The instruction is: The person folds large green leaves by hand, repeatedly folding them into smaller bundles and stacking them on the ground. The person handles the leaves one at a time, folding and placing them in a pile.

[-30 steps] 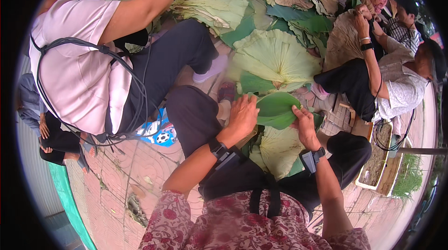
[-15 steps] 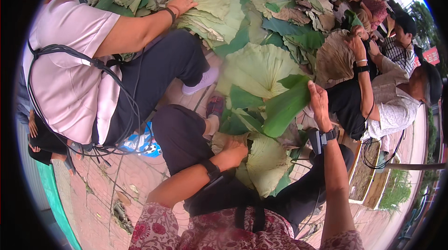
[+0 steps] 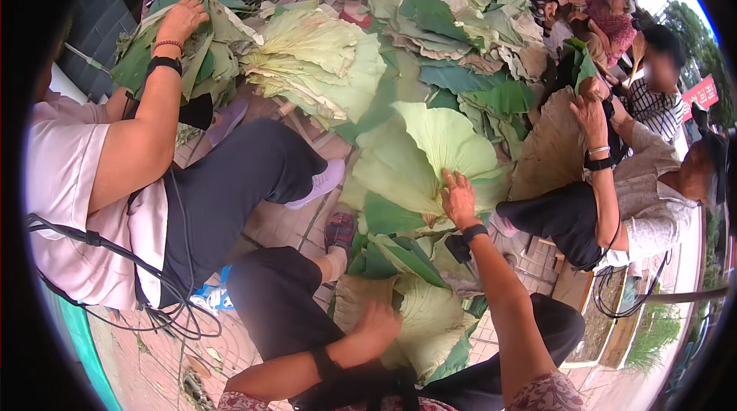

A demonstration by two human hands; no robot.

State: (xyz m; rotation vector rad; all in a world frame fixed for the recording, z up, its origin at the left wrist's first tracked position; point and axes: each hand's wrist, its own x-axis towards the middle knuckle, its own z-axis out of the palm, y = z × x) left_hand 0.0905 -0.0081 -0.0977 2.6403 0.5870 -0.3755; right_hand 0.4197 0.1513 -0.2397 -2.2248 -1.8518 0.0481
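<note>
My left hand (image 3: pixel 374 328), slightly blurred, is curled over the edge of a dull green bundle of lotus leaves (image 3: pixel 430 317) on my lap. Ahead of it, my right hand (image 3: pixel 459 200) reaches to a layered pile of pale lotus leaves (image 3: pixel 388 158). Its fingers pinch the top lotus leaf (image 3: pixel 454 135) near the middle, and one side of that leaf stands raised. Darker green leaves (image 3: pixel 395 256) lie between the bundle and the pale pile.
At left, a person in a pink shirt (image 3: pixel 69 142) reaches to green leaves (image 3: pixel 207 66). Another pale stack (image 3: pixel 326 58) lies beyond. To my right, a person in a light shirt (image 3: pixel 656 158) holds a brownish leaf (image 3: pixel 549 146). A large leaf heap (image 3: pixel 461 23) fills the far middle.
The bright green leaf has left my right hand, which has moved forward and left onto the pale leaves. The top pale leaf has lifted. The person at left has moved a hand to other leaves.
</note>
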